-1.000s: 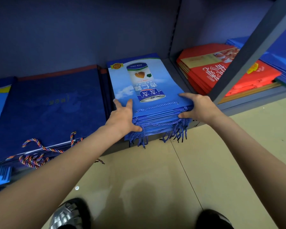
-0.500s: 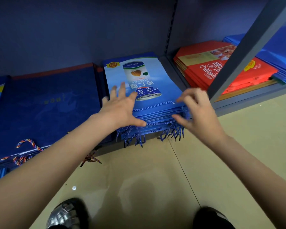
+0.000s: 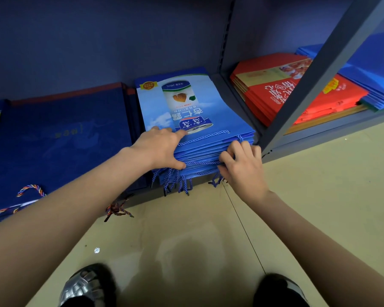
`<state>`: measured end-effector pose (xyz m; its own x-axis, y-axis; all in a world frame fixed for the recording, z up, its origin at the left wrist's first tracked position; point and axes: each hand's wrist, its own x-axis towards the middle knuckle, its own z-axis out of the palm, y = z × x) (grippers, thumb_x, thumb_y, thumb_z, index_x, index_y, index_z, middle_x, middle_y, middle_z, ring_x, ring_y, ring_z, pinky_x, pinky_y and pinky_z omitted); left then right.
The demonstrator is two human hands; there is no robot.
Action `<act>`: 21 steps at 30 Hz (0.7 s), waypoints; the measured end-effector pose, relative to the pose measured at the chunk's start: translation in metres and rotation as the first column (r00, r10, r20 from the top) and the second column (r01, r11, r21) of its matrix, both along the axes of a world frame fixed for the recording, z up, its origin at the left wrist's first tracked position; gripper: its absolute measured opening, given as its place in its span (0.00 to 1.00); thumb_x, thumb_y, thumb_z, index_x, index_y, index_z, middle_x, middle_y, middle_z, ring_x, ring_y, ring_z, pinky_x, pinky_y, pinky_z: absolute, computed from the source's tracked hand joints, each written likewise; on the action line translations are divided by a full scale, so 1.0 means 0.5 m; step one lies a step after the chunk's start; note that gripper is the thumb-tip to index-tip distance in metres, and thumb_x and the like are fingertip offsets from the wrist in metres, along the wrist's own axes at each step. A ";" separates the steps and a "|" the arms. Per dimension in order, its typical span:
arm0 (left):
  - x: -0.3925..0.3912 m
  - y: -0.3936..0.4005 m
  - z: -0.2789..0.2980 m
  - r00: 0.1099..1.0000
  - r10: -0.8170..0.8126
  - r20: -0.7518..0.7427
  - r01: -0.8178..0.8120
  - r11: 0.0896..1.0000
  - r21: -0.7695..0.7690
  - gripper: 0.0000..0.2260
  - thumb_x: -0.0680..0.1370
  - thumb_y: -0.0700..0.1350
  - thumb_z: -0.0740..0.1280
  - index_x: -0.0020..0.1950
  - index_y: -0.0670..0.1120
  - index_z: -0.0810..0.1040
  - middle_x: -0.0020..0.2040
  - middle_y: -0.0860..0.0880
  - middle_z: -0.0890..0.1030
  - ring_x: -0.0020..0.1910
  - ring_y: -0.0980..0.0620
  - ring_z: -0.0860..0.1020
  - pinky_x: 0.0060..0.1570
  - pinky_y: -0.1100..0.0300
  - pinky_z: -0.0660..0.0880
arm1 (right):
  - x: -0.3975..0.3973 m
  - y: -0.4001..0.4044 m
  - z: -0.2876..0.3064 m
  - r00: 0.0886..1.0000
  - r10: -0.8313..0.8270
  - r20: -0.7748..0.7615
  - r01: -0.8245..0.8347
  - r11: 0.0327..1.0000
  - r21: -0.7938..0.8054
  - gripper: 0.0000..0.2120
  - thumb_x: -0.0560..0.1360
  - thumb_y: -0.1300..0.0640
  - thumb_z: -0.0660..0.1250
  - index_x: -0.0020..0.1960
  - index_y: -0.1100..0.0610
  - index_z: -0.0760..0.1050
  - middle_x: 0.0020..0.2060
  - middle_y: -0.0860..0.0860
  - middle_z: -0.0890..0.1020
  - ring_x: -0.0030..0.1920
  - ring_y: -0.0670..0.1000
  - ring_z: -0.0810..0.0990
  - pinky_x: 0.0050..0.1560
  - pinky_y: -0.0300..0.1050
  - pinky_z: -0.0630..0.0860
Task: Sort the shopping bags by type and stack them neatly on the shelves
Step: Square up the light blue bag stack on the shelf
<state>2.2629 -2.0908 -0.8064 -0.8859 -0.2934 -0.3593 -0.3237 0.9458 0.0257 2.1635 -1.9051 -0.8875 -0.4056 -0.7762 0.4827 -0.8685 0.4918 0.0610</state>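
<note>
- Squaring up now: right hand (image 3: 242,167) sits at the near right corner of the light blue bag stack (image 3: 200,120), fingers curled in and picking at the bag edges and cord handles.
- Left hand (image 3: 160,149) lies flat along the stack's left side, fingers straight on top, thumb pressing the front edge, likely steadying the pile.
- Beyond both hands, the stack rests on the shelf (image 3: 237,103), handles dangling over its lip.
- Left of it, navy bags (image 3: 60,138); far right, red bags (image 3: 282,94).

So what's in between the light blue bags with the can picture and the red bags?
In the head view, the grey shelf upright and a bare strip of shelf board separate the light blue bags from the red bags.
</note>
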 end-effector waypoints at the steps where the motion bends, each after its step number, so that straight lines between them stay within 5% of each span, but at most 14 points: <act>1: -0.003 -0.002 0.005 1.000 -0.015 -0.002 0.015 1.000 -0.010 0.39 0.69 0.63 0.69 0.75 0.52 0.57 0.64 0.46 0.73 0.63 0.42 0.71 0.55 0.51 0.72 | 0.001 -0.002 0.000 1.000 -0.006 -0.004 0.005 1.000 -0.022 0.05 0.68 0.62 0.71 0.37 0.60 0.74 0.36 0.54 0.73 0.40 0.54 0.66 0.41 0.47 0.60; 7: -0.015 -0.017 0.029 0.998 -0.034 -0.044 0.034 0.999 0.001 0.36 0.70 0.62 0.69 0.75 0.55 0.59 0.68 0.49 0.71 0.64 0.45 0.71 0.50 0.56 0.71 | -0.007 0.004 0.051 0.992 0.015 0.128 0.014 0.975 -0.221 0.06 0.70 0.58 0.61 0.36 0.58 0.73 0.28 0.49 0.72 0.33 0.54 0.70 0.38 0.46 0.59; 12: -0.018 -0.019 0.033 0.998 -0.032 -0.047 0.033 0.999 0.021 0.36 0.70 0.62 0.69 0.74 0.55 0.60 0.67 0.48 0.72 0.63 0.45 0.72 0.50 0.57 0.71 | 0.012 -0.010 0.031 0.996 0.076 0.050 -0.071 0.993 -0.090 0.12 0.70 0.49 0.64 0.44 0.57 0.79 0.31 0.49 0.76 0.34 0.54 0.74 0.41 0.46 0.59; 16: -0.021 -0.024 0.038 0.999 -0.019 -0.050 0.023 0.996 0.085 0.33 0.71 0.60 0.69 0.73 0.54 0.62 0.66 0.49 0.73 0.63 0.46 0.72 0.56 0.56 0.70 | 0.012 -0.035 0.022 1.000 0.020 0.024 -0.019 0.998 -0.064 0.08 0.68 0.52 0.68 0.41 0.57 0.77 0.30 0.50 0.76 0.34 0.54 0.75 0.41 0.47 0.59; 21: -0.024 -0.024 0.047 0.996 -0.043 -0.078 0.047 0.998 0.049 0.31 0.74 0.58 0.67 0.74 0.52 0.61 0.61 0.44 0.76 0.62 0.43 0.72 0.58 0.54 0.71 | 0.014 -0.041 0.039 0.998 0.045 0.042 -0.040 0.993 -0.112 0.11 0.73 0.58 0.60 0.33 0.57 0.75 0.25 0.49 0.74 0.29 0.53 0.73 0.42 0.46 0.62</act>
<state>2.2508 -2.1025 -0.7829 -0.9233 -0.2362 -0.3030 -0.2765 0.9561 0.0970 2.1707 -1.9257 -0.8681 -0.3963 -0.7357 0.5493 -0.8894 0.4561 -0.0307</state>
